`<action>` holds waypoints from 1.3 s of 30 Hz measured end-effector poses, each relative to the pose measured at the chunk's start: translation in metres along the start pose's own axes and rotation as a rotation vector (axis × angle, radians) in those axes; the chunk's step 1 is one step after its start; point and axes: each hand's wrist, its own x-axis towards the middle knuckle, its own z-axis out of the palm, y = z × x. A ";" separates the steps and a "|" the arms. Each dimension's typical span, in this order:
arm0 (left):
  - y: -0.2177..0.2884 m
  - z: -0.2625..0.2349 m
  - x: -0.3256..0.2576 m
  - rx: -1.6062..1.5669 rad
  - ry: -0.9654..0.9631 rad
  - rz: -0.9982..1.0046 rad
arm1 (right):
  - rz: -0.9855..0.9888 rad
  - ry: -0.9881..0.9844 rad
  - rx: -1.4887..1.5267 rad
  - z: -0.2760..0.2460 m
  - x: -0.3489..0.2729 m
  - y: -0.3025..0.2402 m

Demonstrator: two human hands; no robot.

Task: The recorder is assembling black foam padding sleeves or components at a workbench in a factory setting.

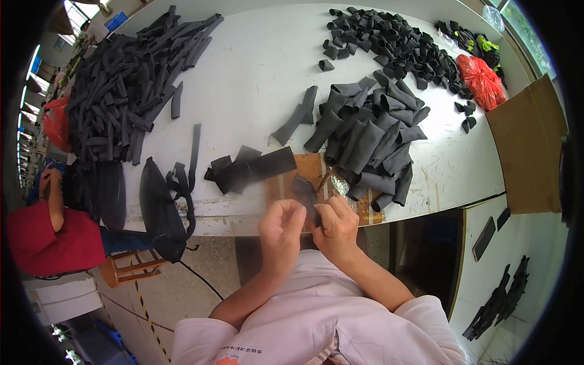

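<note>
Between my hands, at the table's near edge, is a small dark grey fabric piece (304,190), partly hidden by my fingers. My left hand (281,228) is closed, thumb and forefinger pinching the piece's left side. Curled around its lower end, my right hand (336,225) grips from the other side. Under them lies a brown board (281,190) with tape and a shiny patch. A thin brownish stick-like thing (325,180) rises beside my right fingers; its kind is unclear. Left of the board, flat black fabric pieces (258,169) overlap one another.
A heap of grey fabric tubes (371,131) lies just beyond my right hand. Smaller black rings (395,45) spread behind it. Narrow dark strips (121,79) are piled far left. A red bag (480,80) and cardboard box (528,137) stand right. A person in red (58,234) sits left.
</note>
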 end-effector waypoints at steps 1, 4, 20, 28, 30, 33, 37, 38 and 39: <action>0.000 0.000 0.000 0.011 -0.003 -0.003 | -0.010 -0.024 0.016 -0.002 0.001 -0.001; 0.001 -0.001 0.001 0.050 -0.019 0.009 | -0.021 -0.049 0.036 -0.004 0.002 -0.002; -0.005 -0.007 0.003 -0.102 -0.029 -0.074 | 0.233 -0.059 0.405 -0.009 0.005 -0.009; 0.001 -0.008 0.003 -0.240 -0.020 -0.214 | 0.010 0.022 0.240 -0.012 0.006 -0.006; 0.002 -0.010 0.004 -0.298 -0.020 -0.245 | -0.032 0.029 0.208 -0.013 0.005 -0.005; 0.005 -0.012 0.006 -0.361 -0.043 -0.357 | -0.114 0.028 0.182 -0.013 0.005 -0.004; 0.003 -0.016 0.008 -0.365 -0.035 -0.418 | -0.165 0.004 0.159 -0.013 0.004 -0.005; 0.003 -0.017 0.009 -0.362 -0.039 -0.429 | -0.171 -0.001 0.154 -0.013 0.004 -0.005; 0.002 -0.017 0.009 -0.363 -0.038 -0.429 | -0.171 -0.002 0.154 -0.013 0.004 -0.005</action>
